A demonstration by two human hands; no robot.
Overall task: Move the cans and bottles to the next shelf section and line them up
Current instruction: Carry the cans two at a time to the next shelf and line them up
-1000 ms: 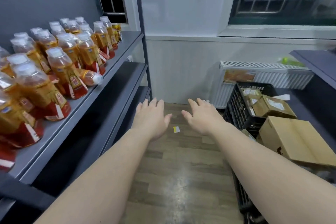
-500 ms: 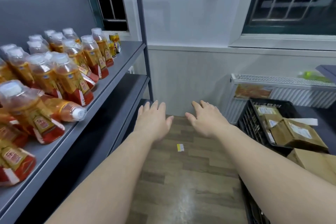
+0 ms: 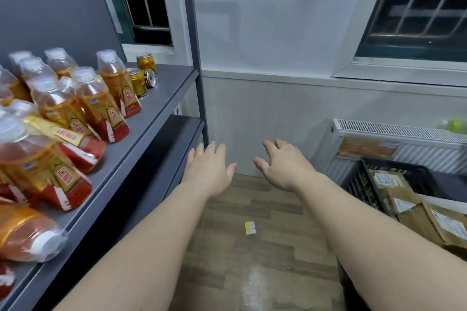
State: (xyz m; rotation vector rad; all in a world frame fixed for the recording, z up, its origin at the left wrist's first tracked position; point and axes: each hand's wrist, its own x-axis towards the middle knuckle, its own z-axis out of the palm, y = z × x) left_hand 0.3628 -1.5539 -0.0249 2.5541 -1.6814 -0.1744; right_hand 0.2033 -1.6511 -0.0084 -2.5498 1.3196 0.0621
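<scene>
Grey metal shelf (image 3: 156, 98) with amber plastic bottles (image 3: 99, 106) at nine o'clock.
Left hand (image 3: 209, 169) and right hand (image 3: 283, 166) are spread, empty; bottles should be gripped mid-body.

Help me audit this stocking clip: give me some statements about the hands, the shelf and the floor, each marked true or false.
1. The left hand and right hand hold nothing. True.
2. A can lies on its side at the far end of the shelf. True.
3. Every bottle stands upright. False: one bottle at the near end lies on its side.
4. The crate is empty. False: it holds parcels.
5. A paper slip lies on the floor. True.
</scene>
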